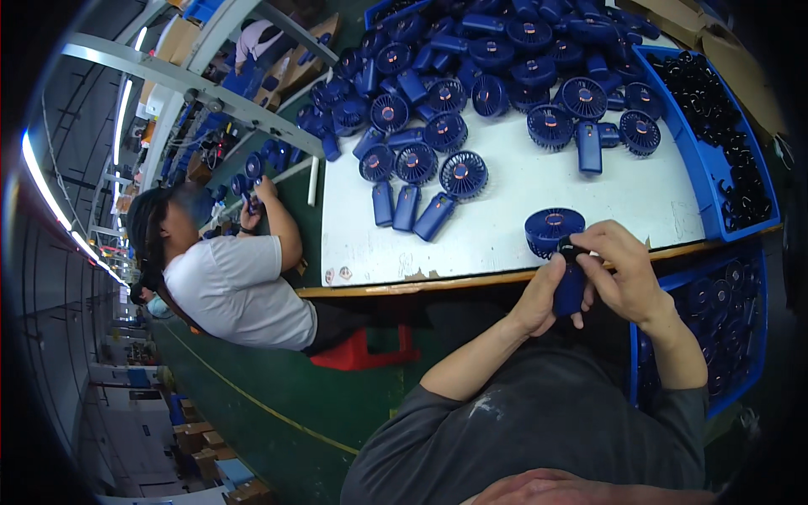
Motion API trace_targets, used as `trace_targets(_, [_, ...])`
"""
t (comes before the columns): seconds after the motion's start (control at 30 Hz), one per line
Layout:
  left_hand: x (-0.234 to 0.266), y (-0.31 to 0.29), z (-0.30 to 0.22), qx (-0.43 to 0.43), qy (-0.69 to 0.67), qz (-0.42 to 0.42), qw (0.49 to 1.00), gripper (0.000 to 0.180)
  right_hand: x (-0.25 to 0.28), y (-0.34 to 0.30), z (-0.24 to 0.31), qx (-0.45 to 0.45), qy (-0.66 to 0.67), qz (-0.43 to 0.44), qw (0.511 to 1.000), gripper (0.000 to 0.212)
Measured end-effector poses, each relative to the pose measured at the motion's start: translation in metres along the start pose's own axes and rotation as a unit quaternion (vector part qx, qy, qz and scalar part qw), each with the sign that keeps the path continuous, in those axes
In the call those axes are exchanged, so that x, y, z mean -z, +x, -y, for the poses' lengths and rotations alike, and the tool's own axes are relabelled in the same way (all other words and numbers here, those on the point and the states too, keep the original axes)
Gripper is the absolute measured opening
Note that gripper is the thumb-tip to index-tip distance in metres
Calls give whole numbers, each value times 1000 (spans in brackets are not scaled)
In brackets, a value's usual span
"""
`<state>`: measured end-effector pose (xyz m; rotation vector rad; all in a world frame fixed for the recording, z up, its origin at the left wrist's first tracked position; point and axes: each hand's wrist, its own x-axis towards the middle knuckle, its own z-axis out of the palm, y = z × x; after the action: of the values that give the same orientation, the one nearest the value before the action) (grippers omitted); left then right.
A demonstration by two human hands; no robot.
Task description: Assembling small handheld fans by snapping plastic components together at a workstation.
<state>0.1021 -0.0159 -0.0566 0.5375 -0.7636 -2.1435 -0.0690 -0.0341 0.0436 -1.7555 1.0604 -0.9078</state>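
Note:
At the front edge of the white table I hold a dark blue handheld fan (553, 225), its round caged head pointing away from me. My left hand (537, 301) is wrapped around its handle, thumb along the side. The fingers of my right hand (627, 273) are closed on a small black piece (570, 247) at the fan's neck, between head and handle. Its exact shape is partly hidden by my fingers. Three similar fans (415, 163) lie in a row to the left, and another group of fans (589, 148) lies just beyond my hands.
A large heap of blue fans (491, 50) covers the table's far side. At the right stands a blue bin (711, 220) of small black parts. Below the edge, a blue crate (762, 337) holds more fans. At left a co-worker (231, 278) sits near a red stool (362, 352).

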Motion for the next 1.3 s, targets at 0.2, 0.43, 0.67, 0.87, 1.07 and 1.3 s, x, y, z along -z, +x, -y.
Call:
trace_targets(0.2, [3, 3, 0, 3, 0, -20, 1000, 68, 0, 7, -19, 118, -115, -18, 986, 27])
trace_targets(0.43, [-6, 5, -7, 11, -10, -12, 1000, 69, 0, 8, -23, 191, -173, -50, 965, 25])
trace_targets(0.67, [-30, 7, -17, 19, -54, -91, 994, 61, -6, -5, -12, 141, -223, -26, 964, 45])
trace_targets(0.87, [-20, 8, 2, -9, -62, -144, 988, 48, -36, -17, -18, 124, -254, -89, 955, 65])
trace_targets(1.07, [-47, 6, -42, -259, 656, -86, 704, 80, -35, -39, -47, -146, 274, -45, 949, 41])
trace_targets(1.3, [-26, 5, 7, 28, 197, -7, 980, 64, -22, -45, -61, -13, 376, -228, 898, 48])
